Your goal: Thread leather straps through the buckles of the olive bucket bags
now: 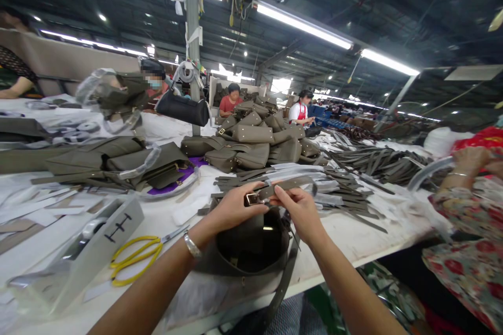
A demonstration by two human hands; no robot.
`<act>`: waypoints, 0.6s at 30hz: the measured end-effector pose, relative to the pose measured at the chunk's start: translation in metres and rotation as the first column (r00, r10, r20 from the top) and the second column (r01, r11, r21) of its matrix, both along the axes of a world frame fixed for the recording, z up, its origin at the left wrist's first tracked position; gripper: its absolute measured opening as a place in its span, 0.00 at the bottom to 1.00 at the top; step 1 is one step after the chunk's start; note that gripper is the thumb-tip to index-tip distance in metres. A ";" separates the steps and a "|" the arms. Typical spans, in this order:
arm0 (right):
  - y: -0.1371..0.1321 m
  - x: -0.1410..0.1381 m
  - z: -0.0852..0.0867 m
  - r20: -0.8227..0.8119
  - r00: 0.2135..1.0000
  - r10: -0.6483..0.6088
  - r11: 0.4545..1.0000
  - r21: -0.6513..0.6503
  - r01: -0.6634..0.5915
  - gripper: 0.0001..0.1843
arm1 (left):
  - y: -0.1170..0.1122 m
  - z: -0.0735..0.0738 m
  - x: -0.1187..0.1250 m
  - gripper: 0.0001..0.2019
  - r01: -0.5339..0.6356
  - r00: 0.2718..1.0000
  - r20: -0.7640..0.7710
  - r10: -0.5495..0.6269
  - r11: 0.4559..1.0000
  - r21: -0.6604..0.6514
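Observation:
An olive-grey handbag (251, 259) stands at the table's front edge, its mouth gaping toward me and its inside dark. Above that opening, my left hand (239, 207) grips a strap beside its metal buckle (254, 198). My right hand (298, 209) pinches the same strap (293, 184) a little to the right, thumb on top. Part of the strap appears wrapped in clear film. A loose strap end (281, 288) hangs down from the bag's right side over the table edge. Fingers partly cover the buckle.
Yellow-handled scissors (137, 256) and a clear tape dispenser (78, 261) lie to my left. Beyond are piled bags (251, 136) and bundled straps (346, 193). A co-worker's floral sleeve (463, 214) is close on my right; other people sit across the table.

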State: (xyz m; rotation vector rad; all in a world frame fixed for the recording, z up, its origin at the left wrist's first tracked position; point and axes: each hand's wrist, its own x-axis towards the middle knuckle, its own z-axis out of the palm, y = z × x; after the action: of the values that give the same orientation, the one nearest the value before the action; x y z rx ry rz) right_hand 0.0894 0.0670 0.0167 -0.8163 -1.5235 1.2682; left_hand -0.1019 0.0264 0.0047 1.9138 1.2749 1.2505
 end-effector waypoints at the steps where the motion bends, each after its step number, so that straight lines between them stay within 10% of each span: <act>1: 0.001 0.001 -0.002 0.026 1.000 -0.015 1.000 0.018 0.014 0.18 | -0.003 0.002 -0.004 0.31 0.063 0.997 0.058 -0.060 0.997 -0.047; 5: -0.001 -0.002 -0.005 0.098 0.994 -0.044 0.997 0.063 0.038 0.19 | -0.010 0.004 -0.015 0.28 0.216 0.955 0.246 -0.164 0.955 -0.205; 18: -0.008 -0.005 -0.008 0.333 0.928 -0.169 0.957 0.282 0.073 0.18 | -0.001 -0.010 -0.011 0.28 0.142 0.949 0.306 -0.080 0.972 -0.188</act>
State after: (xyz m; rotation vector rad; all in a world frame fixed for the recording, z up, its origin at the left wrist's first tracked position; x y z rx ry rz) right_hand 0.0849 0.0587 0.0092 -0.9819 -1.8503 0.8282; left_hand -0.1134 0.0255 -0.0048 1.5603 1.0787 1.2381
